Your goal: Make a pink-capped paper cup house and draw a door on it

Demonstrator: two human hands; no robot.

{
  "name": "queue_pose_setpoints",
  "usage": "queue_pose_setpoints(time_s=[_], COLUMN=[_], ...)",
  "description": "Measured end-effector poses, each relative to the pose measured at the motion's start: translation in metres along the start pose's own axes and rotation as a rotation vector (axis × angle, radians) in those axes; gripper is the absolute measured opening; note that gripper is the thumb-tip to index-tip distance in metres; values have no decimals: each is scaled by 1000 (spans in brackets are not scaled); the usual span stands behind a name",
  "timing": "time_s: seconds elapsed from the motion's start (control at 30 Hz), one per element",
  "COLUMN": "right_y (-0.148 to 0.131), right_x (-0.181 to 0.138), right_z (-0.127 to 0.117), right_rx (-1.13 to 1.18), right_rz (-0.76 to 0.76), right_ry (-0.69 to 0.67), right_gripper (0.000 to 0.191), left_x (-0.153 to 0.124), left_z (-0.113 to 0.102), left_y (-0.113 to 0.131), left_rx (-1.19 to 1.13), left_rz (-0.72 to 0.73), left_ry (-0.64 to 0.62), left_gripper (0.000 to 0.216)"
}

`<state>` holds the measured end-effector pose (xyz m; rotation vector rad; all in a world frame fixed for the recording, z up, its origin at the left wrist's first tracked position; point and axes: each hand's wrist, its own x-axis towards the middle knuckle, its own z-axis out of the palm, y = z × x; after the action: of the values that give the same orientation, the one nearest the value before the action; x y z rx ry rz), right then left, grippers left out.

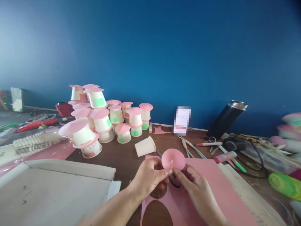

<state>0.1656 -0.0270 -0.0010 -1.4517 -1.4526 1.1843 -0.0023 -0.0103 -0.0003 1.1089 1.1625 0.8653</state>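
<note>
Held between both hands is a pink paper disc (174, 157), curved into a shallow cone with its edges meeting at the near side. My left hand (151, 179) pinches its lower left edge between thumb and fingers. From the lower right, my right hand (196, 185) closes on the same edge. Under them lies a pink paper sheet (211, 182) with round holes cut from its left part. A pair of scissors (174, 182) is partly hidden below the hands; a dark loop and a blade tip show. A plain white paper cup (144, 147) lies tipped just beyond.
Stacked paper cups with pink cone tops (100, 121) stand at the back left. A white cardboard piece (61, 191) covers the front left. To the right are a leaning black flask (224, 121), a glue stick (225, 156), cables and pens. A blurred-out phone-like object (182, 121) leans against the wall.
</note>
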Motion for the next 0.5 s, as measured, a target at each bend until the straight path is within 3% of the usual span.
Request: queue_pose_setpoints(time_s=[0.23, 0.5], right_y=[-2, -10], right_x=[-1, -3], right_z=[2, -2], right_rx=[6, 129], right_rz=[-2, 33], right_ry=[11, -56], right_gripper=[38, 37], left_x=[-1, -2], left_z=[3, 4], left_y=[4, 6], left_rx=[-2, -106], left_rz=[-11, 48], left_ry=[61, 3], left_gripper=[39, 47])
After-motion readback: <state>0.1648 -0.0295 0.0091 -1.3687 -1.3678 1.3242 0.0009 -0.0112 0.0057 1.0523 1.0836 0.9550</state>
